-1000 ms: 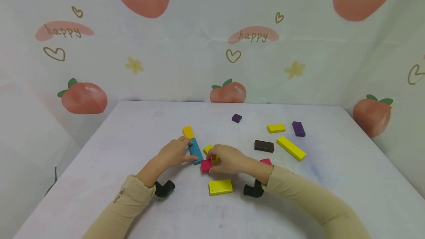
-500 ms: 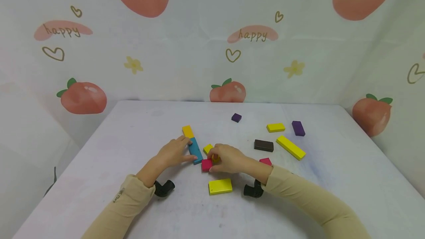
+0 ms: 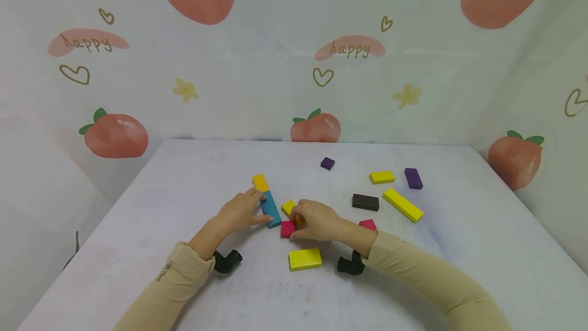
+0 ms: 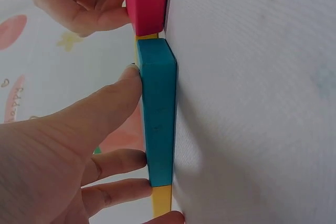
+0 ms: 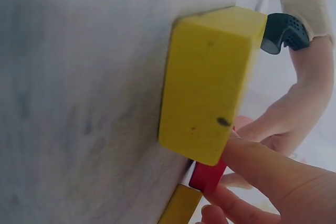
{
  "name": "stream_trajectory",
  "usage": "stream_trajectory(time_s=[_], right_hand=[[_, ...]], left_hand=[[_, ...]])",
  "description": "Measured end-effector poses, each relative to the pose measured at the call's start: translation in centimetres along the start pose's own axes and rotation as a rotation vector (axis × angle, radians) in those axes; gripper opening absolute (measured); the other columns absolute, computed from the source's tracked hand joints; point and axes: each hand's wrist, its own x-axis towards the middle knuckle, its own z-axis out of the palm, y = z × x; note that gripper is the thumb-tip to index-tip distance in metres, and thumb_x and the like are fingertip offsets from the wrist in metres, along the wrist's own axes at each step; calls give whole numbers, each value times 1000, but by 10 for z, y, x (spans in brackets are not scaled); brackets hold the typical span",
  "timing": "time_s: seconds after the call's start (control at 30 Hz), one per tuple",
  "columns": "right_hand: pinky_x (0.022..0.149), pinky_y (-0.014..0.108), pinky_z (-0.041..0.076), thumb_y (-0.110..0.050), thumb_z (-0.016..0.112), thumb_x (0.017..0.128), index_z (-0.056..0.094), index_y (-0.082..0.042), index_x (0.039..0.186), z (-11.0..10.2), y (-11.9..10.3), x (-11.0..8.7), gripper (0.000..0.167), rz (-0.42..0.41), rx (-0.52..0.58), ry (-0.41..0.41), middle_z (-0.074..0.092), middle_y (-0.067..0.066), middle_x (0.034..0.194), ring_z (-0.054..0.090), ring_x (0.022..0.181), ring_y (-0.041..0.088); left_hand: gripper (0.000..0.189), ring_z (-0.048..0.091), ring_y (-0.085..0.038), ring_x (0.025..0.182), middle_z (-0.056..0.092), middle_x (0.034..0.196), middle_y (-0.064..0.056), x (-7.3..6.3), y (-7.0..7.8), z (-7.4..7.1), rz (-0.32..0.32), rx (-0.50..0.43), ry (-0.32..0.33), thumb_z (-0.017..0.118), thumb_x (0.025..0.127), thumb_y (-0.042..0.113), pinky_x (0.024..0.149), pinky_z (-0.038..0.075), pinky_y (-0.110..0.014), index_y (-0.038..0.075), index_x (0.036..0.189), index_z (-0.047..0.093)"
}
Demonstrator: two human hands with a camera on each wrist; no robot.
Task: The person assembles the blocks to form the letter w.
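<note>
My left hand (image 3: 240,211) rests on a blue block (image 3: 271,209), thumb at its near end and fingers toward its far end. An orange-yellow block (image 3: 260,182) continues the line beyond the blue one. My right hand (image 3: 318,221) pinches a small red block (image 3: 287,229) between thumb and fingers, close beside the blue block's near end. Behind the red block lies a yellow block (image 3: 288,207), partly hidden by the right hand. In the left wrist view, the red block (image 4: 147,6) stands past the end of the blue block (image 4: 159,108).
A wide yellow block (image 3: 305,259) lies nearest me, large in the right wrist view. To the right are a dark brown block (image 3: 365,202), a long yellow block (image 3: 402,205), a shorter yellow block (image 3: 382,178), a purple block (image 3: 413,178) and another red block (image 3: 368,224). A small purple block (image 3: 327,163) sits farther back.
The red block has slid slightly to the right in my right hand's fingers, away from the blue block's end. My left hand and the other blocks have stayed in place.
</note>
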Motion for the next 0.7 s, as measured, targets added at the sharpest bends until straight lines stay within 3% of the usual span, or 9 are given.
stream_trajectory(time_s=[0.7], right_hand=[[61,18,43,-30,78,74,66,-11,102,1,-1,2,36,9,-17,-3,52,-1,82,48,73,10]], left_hand=[[61,54,-31,102,50,132,-17,-1,1,-1,-3,3,4,68,81,44,93,49,-46,4,124,53]])
